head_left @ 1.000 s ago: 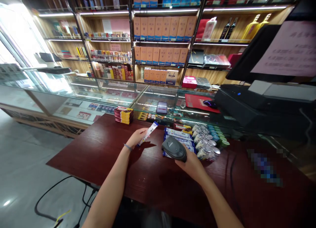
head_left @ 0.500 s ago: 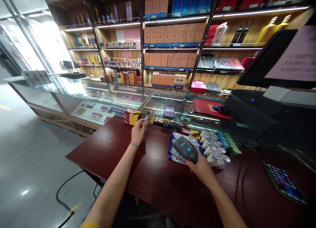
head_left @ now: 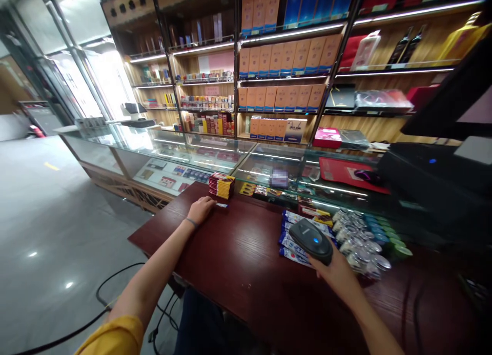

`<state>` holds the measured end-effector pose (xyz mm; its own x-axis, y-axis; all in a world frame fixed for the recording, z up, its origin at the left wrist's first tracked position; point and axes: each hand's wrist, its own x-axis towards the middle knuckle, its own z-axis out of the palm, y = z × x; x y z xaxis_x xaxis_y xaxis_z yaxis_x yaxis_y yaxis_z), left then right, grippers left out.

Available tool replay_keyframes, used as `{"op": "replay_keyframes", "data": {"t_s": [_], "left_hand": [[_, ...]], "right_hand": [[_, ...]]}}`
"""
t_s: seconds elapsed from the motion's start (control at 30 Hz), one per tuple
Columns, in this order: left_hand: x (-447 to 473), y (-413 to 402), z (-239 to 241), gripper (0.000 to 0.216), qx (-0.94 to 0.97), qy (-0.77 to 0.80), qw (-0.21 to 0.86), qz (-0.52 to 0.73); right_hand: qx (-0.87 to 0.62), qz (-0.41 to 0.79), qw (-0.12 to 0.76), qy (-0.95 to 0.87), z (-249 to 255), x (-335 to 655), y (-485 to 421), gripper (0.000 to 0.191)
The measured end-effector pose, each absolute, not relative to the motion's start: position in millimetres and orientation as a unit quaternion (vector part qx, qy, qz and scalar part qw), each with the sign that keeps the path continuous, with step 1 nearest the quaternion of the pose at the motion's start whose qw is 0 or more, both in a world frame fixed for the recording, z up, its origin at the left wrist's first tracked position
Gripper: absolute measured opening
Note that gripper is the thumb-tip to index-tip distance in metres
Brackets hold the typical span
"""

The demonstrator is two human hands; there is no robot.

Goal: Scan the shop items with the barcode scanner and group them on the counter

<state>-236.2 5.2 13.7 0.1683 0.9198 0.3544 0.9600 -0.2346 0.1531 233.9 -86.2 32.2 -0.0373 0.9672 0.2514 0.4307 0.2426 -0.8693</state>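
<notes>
Note slim packet (head_left: 222,205) just on near side of red-and-yellow stack (head_left: 222,186), extending lengthwise rightward from left hand (head_left: 202,210) — cannot tell if pinched or merely touched. Find right hand (head_left: 336,270), farther off, clamped around scanner (head_left: 310,239) well right of stack.

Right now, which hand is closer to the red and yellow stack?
Left. The left hand is in front and left of the stack; the right hand, holding the scanner, is farther right.
</notes>
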Motion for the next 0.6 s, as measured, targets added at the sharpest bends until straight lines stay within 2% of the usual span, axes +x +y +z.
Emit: {"op": "replay_keyframes", "data": {"t_s": [0.17,0.47,0.6], "left_hand": [[-241,12,6,0.035,-0.763,-0.624,0.036,-0.166],[-232,13,-1,0.044,-0.748,-0.645,0.048,-0.149],[-225,18,-4,0.049,-0.723,-0.677,0.022,-0.134]], "right_hand": [[-0.548,0.295,0.437,-0.649,30,234,-86,0.052],[-0.563,0.274,0.433,-0.648,32,231,-87,0.053],[-0.57,0.274,0.429,-0.645,34,231,-87,0.056]]}}
